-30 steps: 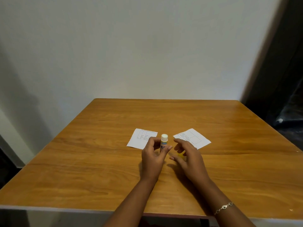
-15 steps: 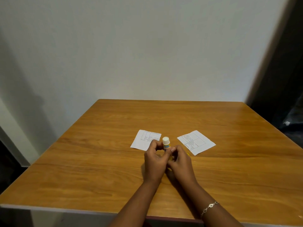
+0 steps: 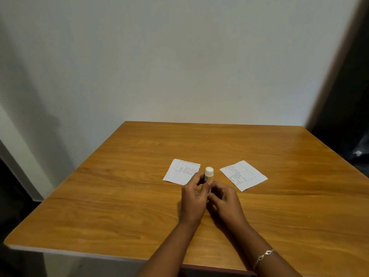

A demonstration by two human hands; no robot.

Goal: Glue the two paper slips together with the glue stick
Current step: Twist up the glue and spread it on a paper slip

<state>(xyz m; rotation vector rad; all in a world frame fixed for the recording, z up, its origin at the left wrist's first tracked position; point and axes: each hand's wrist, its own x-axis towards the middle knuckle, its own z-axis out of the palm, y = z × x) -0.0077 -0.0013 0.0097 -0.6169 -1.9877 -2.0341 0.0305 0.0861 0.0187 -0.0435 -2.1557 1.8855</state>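
Two slips (image 3: 180,172) (image 3: 244,174) are lying flat on the surface (image 3: 119,206), left hand (image 3: 193,198) and right hand (image 3: 227,200) are gripping the upright stick (image 3: 209,173), fingers curled.

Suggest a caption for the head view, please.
Left hand grips a glue stick, right hand at its base, between two separate paper slips.

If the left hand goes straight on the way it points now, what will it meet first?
Probably the left paper slip, just beyond the left hand holding the glue stick; height is unclear.
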